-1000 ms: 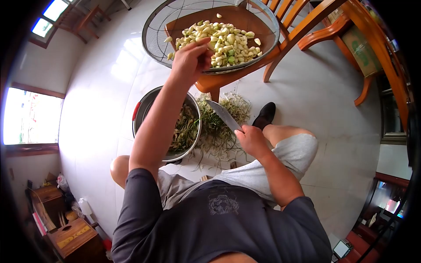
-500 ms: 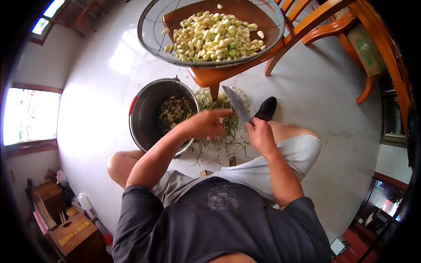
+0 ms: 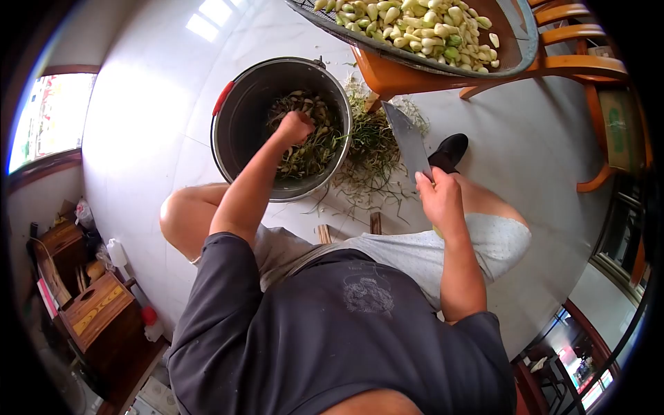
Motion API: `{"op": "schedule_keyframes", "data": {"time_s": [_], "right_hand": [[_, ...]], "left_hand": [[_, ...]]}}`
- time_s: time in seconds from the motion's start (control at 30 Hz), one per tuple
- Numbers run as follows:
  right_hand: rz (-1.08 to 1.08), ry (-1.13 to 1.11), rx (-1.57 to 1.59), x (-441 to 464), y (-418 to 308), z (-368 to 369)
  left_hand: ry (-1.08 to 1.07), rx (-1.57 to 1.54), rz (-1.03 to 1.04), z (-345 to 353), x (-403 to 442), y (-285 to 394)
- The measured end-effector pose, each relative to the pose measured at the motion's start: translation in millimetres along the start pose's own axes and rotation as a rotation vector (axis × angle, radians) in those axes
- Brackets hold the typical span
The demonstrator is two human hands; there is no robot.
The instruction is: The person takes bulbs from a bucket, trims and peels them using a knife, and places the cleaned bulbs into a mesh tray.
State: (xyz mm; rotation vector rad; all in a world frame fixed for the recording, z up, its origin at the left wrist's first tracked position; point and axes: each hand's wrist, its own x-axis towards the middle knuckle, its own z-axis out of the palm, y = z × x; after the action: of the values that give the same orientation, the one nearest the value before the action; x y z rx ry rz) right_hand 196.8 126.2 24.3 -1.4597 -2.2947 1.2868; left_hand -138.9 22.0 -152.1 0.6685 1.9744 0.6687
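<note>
My left hand (image 3: 297, 127) reaches down into a metal bucket (image 3: 223, 142) with a red grip on its handle. Its fingers are curled and closed, their tips hidden, over unpeeled bulbs with green stalks (image 3: 304, 162). What they hold, if anything, I cannot make out. My right hand (image 3: 440, 197) is wrapped round the handle of a broad-bladed kitchen knife (image 3: 409, 142). The blade points up and away, over the trimmings (image 3: 373, 138) on the floor. Trimmed pale bulbs (image 3: 422, 28) lie in a round mesh sieve (image 3: 387, 50) at the top.
The sieve rests on a wooden chair (image 3: 387, 79) above the trimmings. A black shoe (image 3: 451, 151) is on my foot beside the knife. Wooden stool ends (image 3: 375, 223) show between my legs. A wooden box (image 3: 97, 311) stands at lower left.
My left hand has moved from near the knife into the bucket, and its fingers have curled. The right hand still holds the knife. The view has shifted, putting the sieve farther up and right.
</note>
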Motion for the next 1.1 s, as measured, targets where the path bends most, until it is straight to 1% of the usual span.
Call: {"op": "schedule_keyframes", "data": {"time_s": [0.03, 0.1, 0.2, 0.3, 0.4, 0.5, 0.53, 0.63, 0.67, 0.7, 0.77, 0.8, 0.87, 0.9, 0.97, 1.0, 1.03, 1.07, 1.1], "right_hand": [[-0.007, -0.002, -0.003, -0.2, -1.8, 0.8], [0.017, -0.028, -0.012, 0.3, -6.2, 1.5], [0.018, -0.044, -0.014, 0.9, -7.1, 4.9], [0.018, -0.057, -0.030, 2.5, -9.3, 5.0], [-0.016, -0.037, -0.024, 2.1, -11.1, 4.1], [-0.040, -0.028, -0.014, -0.5, -13.0, 4.6], [-0.040, -0.031, -0.019, -2.0, -16.2, 4.2], [-0.062, -0.048, -0.001, -7.0, -20.5, 2.9], [-0.072, -0.051, 0.010, -7.9, -20.1, 3.4], [-0.092, -0.053, -0.008, -8.3, -16.7, 5.5], [-0.130, -0.040, -0.052, -4.9, -5.2, 8.6], [-0.095, -0.059, -0.068, -3.7, -5.4, 8.0], [-0.115, -0.037, -0.108, -3.0, -5.6, 6.1], [-0.135, -0.030, -0.106, -3.0, -2.8, 6.5], [-0.143, -0.020, -0.118, -3.5, 2.3, 11.1], [-0.123, -0.038, -0.120, -4.9, -2.2, 9.6], [-0.175, -0.015, -0.105, -4.4, 1.4, 12.9], [-0.175, 0.027, -0.047, -1.5, 9.8, 21.8], [-0.175, -0.007, -0.062, -0.4, 9.3, 21.6]], "left_hand": [[0.000, 0.020, -0.070, 9.7, 1.9, -0.1], [0.112, 0.163, 0.186, 30.0, 6.1, -14.8], [0.197, 0.300, 0.055, 51.3, 12.9, -18.2], [0.196, 0.355, 0.124, 54.9, 16.1, -15.6], [0.159, 0.072, 0.068, 42.0, 13.5, -13.2], [0.190, -0.233, 0.033, 23.5, -2.1, -8.8], [0.211, -0.213, 0.046, 18.2, -10.4, -4.3], [0.261, 0.028, 0.159, 20.8, -22.2, -1.2], [0.267, 0.063, 0.234, 27.8, -15.0, -10.8], [0.288, 0.130, 0.230, 36.2, -14.0, -10.8], [0.205, 0.347, 0.211, 47.2, -3.1, -11.7], [0.196, 0.419, 0.201, 56.1, 5.1, -16.5], [0.155, 0.581, 0.189, 63.9, 11.1, -7.9], [0.168, 0.651, 0.211, 67.8, 17.1, -11.0], [0.090, 0.694, 0.166, 65.4, 19.5, -5.4], [0.114, 0.656, 0.211, 64.8, 25.3, -15.2], [0.096, 0.677, 0.233, 64.1, 34.9, -24.9], [0.078, 0.639, 0.261, 61.9, 51.9, -41.0], [0.079, 0.511, 0.358, 55.8, 55.2, -39.5]]}}
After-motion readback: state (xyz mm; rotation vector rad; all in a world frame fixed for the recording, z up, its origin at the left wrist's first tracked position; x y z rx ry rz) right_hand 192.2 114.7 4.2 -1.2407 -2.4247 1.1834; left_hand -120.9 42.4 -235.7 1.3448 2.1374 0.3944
